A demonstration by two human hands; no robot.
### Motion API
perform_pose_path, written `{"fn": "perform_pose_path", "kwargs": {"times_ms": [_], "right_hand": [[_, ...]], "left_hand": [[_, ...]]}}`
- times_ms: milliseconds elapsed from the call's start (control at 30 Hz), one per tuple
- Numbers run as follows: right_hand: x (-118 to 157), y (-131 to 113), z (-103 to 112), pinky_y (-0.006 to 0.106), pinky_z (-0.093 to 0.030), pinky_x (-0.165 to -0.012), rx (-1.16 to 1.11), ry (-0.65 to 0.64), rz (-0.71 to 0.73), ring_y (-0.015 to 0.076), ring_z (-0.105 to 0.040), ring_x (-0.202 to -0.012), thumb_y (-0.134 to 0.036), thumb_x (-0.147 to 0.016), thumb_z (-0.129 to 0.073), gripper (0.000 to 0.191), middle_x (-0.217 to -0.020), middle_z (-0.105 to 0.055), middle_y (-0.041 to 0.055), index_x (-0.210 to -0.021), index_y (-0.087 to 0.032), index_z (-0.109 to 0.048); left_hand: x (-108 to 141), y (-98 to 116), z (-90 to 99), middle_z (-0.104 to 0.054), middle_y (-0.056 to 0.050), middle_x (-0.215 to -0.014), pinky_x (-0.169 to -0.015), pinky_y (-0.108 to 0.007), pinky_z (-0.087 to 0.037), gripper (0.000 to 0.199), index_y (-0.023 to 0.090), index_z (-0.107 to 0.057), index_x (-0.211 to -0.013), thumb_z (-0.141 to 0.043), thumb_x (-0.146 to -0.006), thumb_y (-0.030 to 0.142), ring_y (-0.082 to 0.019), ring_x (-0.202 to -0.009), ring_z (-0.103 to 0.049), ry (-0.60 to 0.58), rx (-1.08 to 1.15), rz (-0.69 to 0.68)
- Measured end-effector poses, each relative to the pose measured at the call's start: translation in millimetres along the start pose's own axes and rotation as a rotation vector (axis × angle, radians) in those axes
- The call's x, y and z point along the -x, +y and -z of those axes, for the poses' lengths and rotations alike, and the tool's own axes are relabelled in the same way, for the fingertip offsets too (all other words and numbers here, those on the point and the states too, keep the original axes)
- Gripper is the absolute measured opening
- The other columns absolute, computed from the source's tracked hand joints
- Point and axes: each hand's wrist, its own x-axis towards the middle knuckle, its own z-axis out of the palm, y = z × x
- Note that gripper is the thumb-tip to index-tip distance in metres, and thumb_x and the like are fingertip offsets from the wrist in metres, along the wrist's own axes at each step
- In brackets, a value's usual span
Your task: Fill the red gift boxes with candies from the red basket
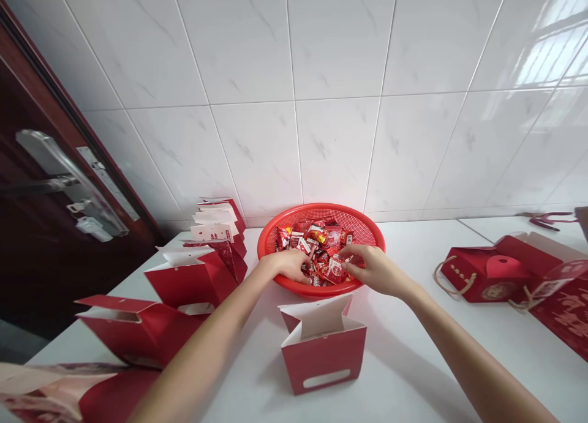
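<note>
Head view: one round basket of red perforated plastic, set on a white tabletop at its far edge, by a wall of pale marbled tiles. Contents: a heap of small packets in glossy red wrappers.

Left hand: over the near left rim, fingers curled down among the packets; whether they grip one, I cannot tell. Right hand: over the right side of the basket, thumb and forefinger parted, fingertips at the packets; a hold on any cannot be made out.

Near side of the basket: one red paper box with white lining, upright, top open. Left: a row of open red paper boxes, running from near to far. Right: one closed red box with rope handles, beside larger red packaging. Far left: a dark red door, keys hanging at its metal handle.
</note>
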Motion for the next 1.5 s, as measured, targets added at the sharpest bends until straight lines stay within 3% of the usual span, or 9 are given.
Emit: {"fn": "perform_pose_path", "kwargs": {"times_ms": [233, 333, 567, 733, 867, 1000, 1233, 1333, 1500], "right_hand": [[0, -1, -1, 0.034, -0.053, -0.079, 0.011, -0.001, -0.007, 0.0235, -0.073, -0.092, -0.026, -0.092, -0.056, 0.021, -0.102, -0.078, 0.0064, -0.107, -0.022, -0.072], [1, -2, 0, 0.034, -0.053, -0.076, 0.007, -0.003, 0.001, 0.0232, -0.072, -0.089, -0.028, -0.092, -0.056, 0.021, -0.101, -0.078, 0.0064, -0.104, -0.023, -0.072], [0, -3, -2, 0.035, -0.055, -0.081, -0.047, 0.008, -0.017, 0.0224, -0.072, -0.094, -0.028, -0.093, -0.057, 0.026, -0.112, -0.076, 0.0082, -0.115, -0.021, -0.069], [0, -4, -4, 0.036, -0.056, -0.083, -0.026, -0.003, -0.044, 0.0236, -0.073, -0.098, -0.030, -0.094, -0.059, 0.026, -0.113, -0.076, 0.0084, -0.117, -0.021, -0.068], [0, -5, -5, 0.035, -0.056, -0.081, -0.003, -0.021, -0.064, 0.0238, -0.074, -0.096, -0.027, -0.093, -0.060, 0.025, -0.113, -0.076, 0.0064, -0.116, -0.024, -0.069], [1, -6, -7, 0.035, -0.056, -0.080, 0.049, -0.030, -0.065, 0.0251, -0.074, -0.097, -0.028, -0.093, -0.059, 0.027, -0.113, -0.077, 0.0064, -0.118, -0.025, -0.069], [1, -10, -8, 0.037, -0.053, -0.081, 0.124, -0.037, -0.066, 0.0269, -0.073, -0.100, -0.031, -0.095, -0.057, 0.026, -0.117, -0.076, 0.0085, -0.117, -0.024, -0.070], [1, -11, -7, 0.036, -0.053, -0.080, 0.121, -0.039, -0.062, 0.0265, -0.073, -0.099, -0.029, -0.095, -0.057, 0.025, -0.118, -0.076, 0.0075, -0.116, -0.025, -0.070], [0, -9, -8, 0.037, -0.051, -0.078, 0.075, 0.013, -0.094, 0.0274, -0.071, -0.097, -0.032, -0.093, -0.060, 0.030, -0.106, -0.076, 0.0077, -0.121, -0.023, -0.065]], "left_hand": [[2, 1, 1.9, -0.073, -0.006, -0.084, -0.059, -0.028, -0.044, 0.021, 0.020, -0.071, -0.082, -0.074, -0.065, 0.030, -0.026, -0.078, -0.067, -0.019, 0.014, 0.008], [4, 2, 2.0, -0.070, -0.002, -0.081, -0.059, -0.027, -0.045, 0.022, 0.019, -0.071, -0.088, -0.071, -0.067, 0.027, -0.022, -0.074, -0.065, 0.030, 0.089, -0.023], [4, -5, -2.3, -0.073, -0.009, -0.118, -0.075, -0.030, -0.055, 0.044, 0.017, -0.073, -0.114, -0.072, -0.073, 0.030, -0.021, -0.087, -0.070, 0.239, 0.652, -0.266], [3, -2, -3.5, -0.068, -0.008, -0.136, -0.096, -0.032, -0.051, 0.052, 0.020, -0.073, -0.124, -0.051, -0.078, 0.009, -0.024, -0.113, -0.067, 0.287, 0.438, -0.210], [0, 1, -4.6, -0.077, -0.006, -0.115, -0.093, -0.032, -0.050, 0.049, 0.024, -0.074, -0.126, -0.056, -0.081, 0.013, -0.027, -0.107, -0.068, 0.113, 0.155, -0.118], [-4, -2, -6.4, -0.077, -0.002, -0.098, -0.078, -0.027, -0.049, 0.039, 0.026, -0.078, -0.116, -0.071, -0.077, 0.024, -0.024, -0.091, -0.069, 0.027, 0.133, -0.155], [-9, -5, -7.1, -0.077, 0.000, -0.089, -0.067, -0.024, -0.045, 0.013, 0.024, -0.080, -0.087, -0.071, -0.078, 0.023, -0.019, -0.079, -0.066, -0.048, 0.163, -0.237], [-6, -1, -4.0, -0.074, -0.002, -0.092, -0.074, -0.026, -0.047, 0.010, 0.022, -0.079, -0.085, -0.070, -0.080, 0.025, -0.020, -0.085, -0.065, 0.009, 0.176, -0.262], [1, 1, -0.7, -0.070, -0.005, -0.098, -0.086, -0.031, -0.049, 0.019, 0.018, -0.074, -0.087, -0.067, -0.086, 0.037, -0.021, -0.093, -0.063, 0.358, 0.472, -0.382]]}}
